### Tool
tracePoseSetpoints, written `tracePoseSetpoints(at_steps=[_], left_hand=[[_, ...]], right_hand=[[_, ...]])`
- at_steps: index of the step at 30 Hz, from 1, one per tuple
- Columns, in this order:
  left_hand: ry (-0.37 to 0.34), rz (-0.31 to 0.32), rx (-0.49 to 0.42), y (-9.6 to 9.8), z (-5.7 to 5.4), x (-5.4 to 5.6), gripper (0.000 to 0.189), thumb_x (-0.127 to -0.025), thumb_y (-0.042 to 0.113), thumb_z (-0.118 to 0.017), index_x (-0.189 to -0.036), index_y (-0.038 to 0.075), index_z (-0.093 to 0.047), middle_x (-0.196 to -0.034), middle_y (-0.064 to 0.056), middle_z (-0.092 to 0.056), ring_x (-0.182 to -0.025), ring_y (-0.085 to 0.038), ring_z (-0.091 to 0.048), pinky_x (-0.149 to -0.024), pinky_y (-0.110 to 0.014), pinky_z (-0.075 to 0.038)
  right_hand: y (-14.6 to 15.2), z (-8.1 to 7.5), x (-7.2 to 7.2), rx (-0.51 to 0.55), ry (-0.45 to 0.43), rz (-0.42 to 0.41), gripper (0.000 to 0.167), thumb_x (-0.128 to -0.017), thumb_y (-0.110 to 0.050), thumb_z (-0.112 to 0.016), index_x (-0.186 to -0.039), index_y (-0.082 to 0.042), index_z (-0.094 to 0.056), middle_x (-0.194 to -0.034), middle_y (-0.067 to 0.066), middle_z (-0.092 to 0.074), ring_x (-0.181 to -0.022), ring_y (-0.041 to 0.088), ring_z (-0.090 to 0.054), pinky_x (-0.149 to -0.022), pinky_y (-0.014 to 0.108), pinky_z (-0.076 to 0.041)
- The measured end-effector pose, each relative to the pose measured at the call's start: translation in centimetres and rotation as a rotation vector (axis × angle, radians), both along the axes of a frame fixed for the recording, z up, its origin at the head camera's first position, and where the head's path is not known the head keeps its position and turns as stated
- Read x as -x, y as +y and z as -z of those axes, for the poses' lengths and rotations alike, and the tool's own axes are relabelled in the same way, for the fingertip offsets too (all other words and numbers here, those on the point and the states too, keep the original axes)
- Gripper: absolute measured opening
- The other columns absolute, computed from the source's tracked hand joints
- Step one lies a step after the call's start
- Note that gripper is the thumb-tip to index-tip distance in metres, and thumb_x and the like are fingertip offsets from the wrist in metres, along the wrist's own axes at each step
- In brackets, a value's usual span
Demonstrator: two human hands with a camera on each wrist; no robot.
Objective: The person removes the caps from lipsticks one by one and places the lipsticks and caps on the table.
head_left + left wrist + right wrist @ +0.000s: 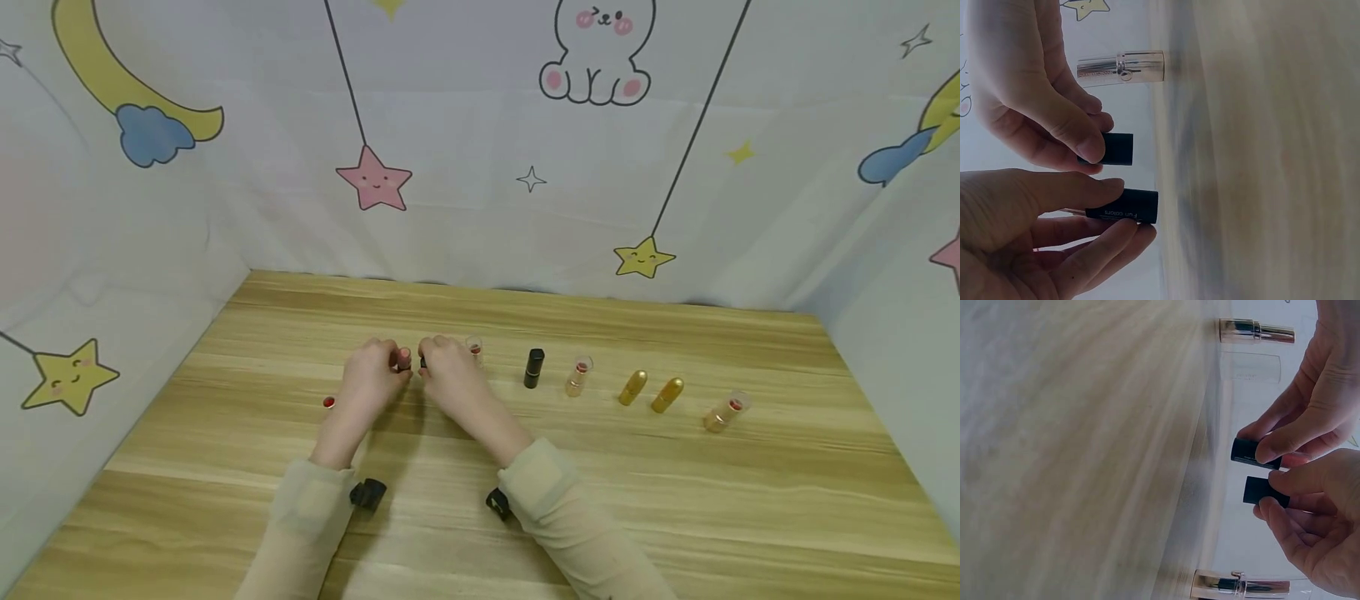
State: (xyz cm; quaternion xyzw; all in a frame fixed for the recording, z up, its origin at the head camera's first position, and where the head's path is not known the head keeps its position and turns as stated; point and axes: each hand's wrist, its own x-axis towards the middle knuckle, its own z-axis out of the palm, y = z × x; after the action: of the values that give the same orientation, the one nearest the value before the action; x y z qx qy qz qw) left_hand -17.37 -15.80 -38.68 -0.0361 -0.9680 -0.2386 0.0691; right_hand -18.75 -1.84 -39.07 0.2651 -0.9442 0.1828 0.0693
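Observation:
My left hand (pixel 367 373) pinches a black lipstick tube (pixel 1132 206) between thumb and fingers; "Fun colors" is printed on its side. Its pinkish bullet (pixel 404 354) stands exposed in the head view. Close beside it, my right hand (pixel 453 379) pinches a short black lipstick cap (pixel 1119 149). A small gap separates cap and tube. Just past the right hand, partly covered by it, stands a gold lipstick with a clear top (pixel 475 346). Next to the left wrist shows a red lipstick tip (pixel 329 402), mostly hidden in the head view.
Right of the hands stand a black lipstick (pixel 533 368), a clear-topped gold lipstick (pixel 577 377), two gold bullet-shaped tubes (pixel 633 388) and another clear-topped lipstick (pixel 725 413). A clear cap (pixel 1254 367) shows in the right wrist view. Printed cloth (pixel 480 233) backs the wooden table (pixel 450 550).

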Motion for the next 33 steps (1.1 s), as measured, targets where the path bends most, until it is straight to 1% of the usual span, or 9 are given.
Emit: tracePoseSetpoints(at_steps=[2, 6, 9, 13, 18, 21, 26, 33], left_hand=[[-0.021, -0.002, 0.014, 0.0, 0.1, 0.1, 0.01, -0.078, 0.004, -0.07, -0.075, 0.001, -0.061, -0.077, -0.014, -0.059, -0.071, -0.025, -0.053, -0.067, -0.039, -0.046], [-0.073, -0.005, 0.015, 0.0, 0.2, 0.2, 0.011, -0.079, 0.005, -0.07, -0.077, 0.002, -0.06, -0.078, -0.014, -0.059, -0.071, -0.023, -0.051, -0.066, -0.036, -0.043], [-0.094, -0.004, 0.012, 0.0, 0.1, 0.2, 0.012, -0.08, 0.005, -0.07, -0.076, 0.002, -0.059, -0.077, -0.013, -0.057, -0.071, -0.022, -0.049, -0.064, -0.033, -0.041], [-0.102, 0.0, 0.019, -0.1, 0.1, 0.3, 0.013, -0.08, 0.006, -0.069, -0.074, 0.002, -0.058, -0.076, -0.013, -0.056, -0.07, -0.023, -0.049, -0.064, -0.033, -0.041], [-0.113, 0.0, 0.023, -0.1, 0.3, 0.4, 0.013, -0.081, 0.006, -0.07, -0.076, 0.001, -0.059, -0.079, -0.014, -0.058, -0.072, -0.024, -0.051, -0.065, -0.036, -0.044], [-0.122, 0.001, 0.025, -0.1, 0.3, 0.5, 0.014, -0.081, 0.006, -0.07, -0.075, 0.002, -0.058, -0.077, -0.013, -0.057, -0.071, -0.023, -0.05, -0.065, -0.035, -0.043], [-0.131, 0.007, 0.024, -0.1, 0.3, 0.5, 0.018, -0.081, 0.005, -0.068, -0.072, 0.004, -0.053, -0.073, -0.01, -0.052, -0.068, -0.022, -0.046, -0.062, -0.033, -0.04], [-0.123, 0.007, 0.01, -0.2, 0.4, 0.6, 0.016, -0.08, 0.005, -0.069, -0.073, 0.002, -0.055, -0.073, -0.01, -0.053, -0.067, -0.021, -0.047, -0.061, -0.032, -0.04]], right_hand=[[-0.1, 0.1, 0.1, -0.01, 0.007, 0.003, 0.012, -0.087, -0.011, -0.068, -0.097, -0.006, -0.065, -0.09, 0.006, -0.068, -0.081, 0.019, -0.065, -0.069, 0.026, -0.052], [-0.3, 0.3, 0.2, -0.002, 0.014, -0.003, 0.013, -0.086, -0.01, -0.069, -0.097, -0.005, -0.065, -0.091, 0.007, -0.068, -0.082, 0.02, -0.065, -0.072, 0.027, -0.052], [-0.3, 0.4, 0.3, 0.012, 0.01, -0.011, 0.014, -0.086, -0.009, -0.069, -0.098, -0.004, -0.066, -0.091, 0.008, -0.069, -0.083, 0.02, -0.066, -0.073, 0.027, -0.053], [-0.4, 0.7, 0.4, 0.011, -0.005, -0.013, 0.015, -0.086, -0.009, -0.069, -0.099, -0.004, -0.066, -0.091, 0.008, -0.069, -0.083, 0.02, -0.065, -0.072, 0.027, -0.052], [-0.6, 0.8, 0.5, 0.0, -0.029, -0.006, 0.016, -0.086, -0.01, -0.068, -0.101, -0.005, -0.065, -0.093, 0.007, -0.069, -0.085, 0.02, -0.066, -0.075, 0.033, -0.051], [-0.7, 0.9, 0.6, -0.01, -0.042, 0.003, 0.018, -0.087, -0.011, -0.067, -0.104, -0.006, -0.066, -0.096, 0.007, -0.07, -0.088, 0.019, -0.066, -0.078, 0.035, -0.051], [-0.8, 1.1, 0.7, -0.013, -0.06, 0.003, 0.02, -0.087, -0.011, -0.067, -0.106, -0.006, -0.066, -0.097, 0.006, -0.07, -0.088, 0.019, -0.066, -0.077, 0.033, -0.051], [-0.9, 1.4, 1.0, -0.005, -0.075, -0.005, 0.019, -0.086, -0.009, -0.067, -0.105, -0.005, -0.067, -0.096, 0.008, -0.069, -0.088, 0.02, -0.066, -0.075, 0.031, -0.052]])
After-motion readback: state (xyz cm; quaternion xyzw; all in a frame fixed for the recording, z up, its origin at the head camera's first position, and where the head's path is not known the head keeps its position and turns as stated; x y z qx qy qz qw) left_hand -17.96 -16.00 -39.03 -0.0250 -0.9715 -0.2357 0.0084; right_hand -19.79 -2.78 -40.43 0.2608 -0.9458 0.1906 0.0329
